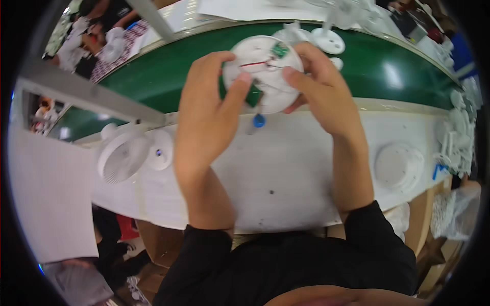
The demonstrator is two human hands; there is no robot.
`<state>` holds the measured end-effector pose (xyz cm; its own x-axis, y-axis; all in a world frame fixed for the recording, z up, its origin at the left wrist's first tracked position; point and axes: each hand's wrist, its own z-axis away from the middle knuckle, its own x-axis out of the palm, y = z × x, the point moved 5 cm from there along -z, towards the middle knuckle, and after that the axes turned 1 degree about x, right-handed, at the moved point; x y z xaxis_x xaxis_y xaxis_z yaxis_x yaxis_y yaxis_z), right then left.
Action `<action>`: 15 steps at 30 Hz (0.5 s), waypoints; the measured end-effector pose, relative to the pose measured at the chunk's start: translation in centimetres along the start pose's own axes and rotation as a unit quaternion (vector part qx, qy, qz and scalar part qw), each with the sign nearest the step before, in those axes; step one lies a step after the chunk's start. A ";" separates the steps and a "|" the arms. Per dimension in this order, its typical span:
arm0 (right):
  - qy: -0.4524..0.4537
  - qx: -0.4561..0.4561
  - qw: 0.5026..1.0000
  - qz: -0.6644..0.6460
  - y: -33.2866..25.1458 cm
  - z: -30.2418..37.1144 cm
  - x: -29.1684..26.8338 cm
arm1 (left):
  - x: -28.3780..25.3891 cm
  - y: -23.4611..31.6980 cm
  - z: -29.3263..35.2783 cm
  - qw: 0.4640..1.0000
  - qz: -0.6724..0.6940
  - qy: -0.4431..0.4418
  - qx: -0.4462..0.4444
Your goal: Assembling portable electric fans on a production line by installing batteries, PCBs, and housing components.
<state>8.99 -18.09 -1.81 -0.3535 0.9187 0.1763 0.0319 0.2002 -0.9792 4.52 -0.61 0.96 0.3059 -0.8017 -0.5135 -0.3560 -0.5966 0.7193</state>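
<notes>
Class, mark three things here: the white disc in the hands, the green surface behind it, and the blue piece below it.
White disc point(275, 78): head view, middle of its face.
Green surface point(372, 71): head view, bare stretch at right.
Blue piece point(259, 121): head view, its middle.

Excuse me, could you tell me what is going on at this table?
The person's left hand and right hand hold a round white part between them. A red wire and a green circuit board show on its face, and a blue piece shows below its edge. A ribbed white piece lies on the table to the left.
</notes>
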 end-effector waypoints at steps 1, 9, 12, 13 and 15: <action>-0.014 0.001 1.000 -0.005 -0.6 0.4 0.2 | 0.1 0.7 0.3 0.998 0.041 -0.025 -0.052; -0.068 -0.033 0.996 -0.048 -5.2 1.9 2.5 | -3.1 2.5 0.0 0.965 0.250 -0.003 -0.074; -0.071 -0.058 0.992 0.086 -5.2 2.5 3.8 | -4.2 0.9 -0.1 0.984 0.175 -0.014 -0.024; -0.044 -0.093 0.981 0.166 -4.3 2.5 2.8 | -3.1 0.1 -0.1 0.991 0.135 0.009 -0.013; -0.021 -0.087 0.956 0.279 -6.9 1.0 2.1 | -3.3 2.3 -2.7 0.974 0.047 0.115 0.188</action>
<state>7.14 -17.91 5.25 -0.2724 0.8852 -0.3771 0.3804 -0.2609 -0.8872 5.08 0.73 5.59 0.4310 -0.8493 -0.3047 -0.6772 -0.5276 0.5128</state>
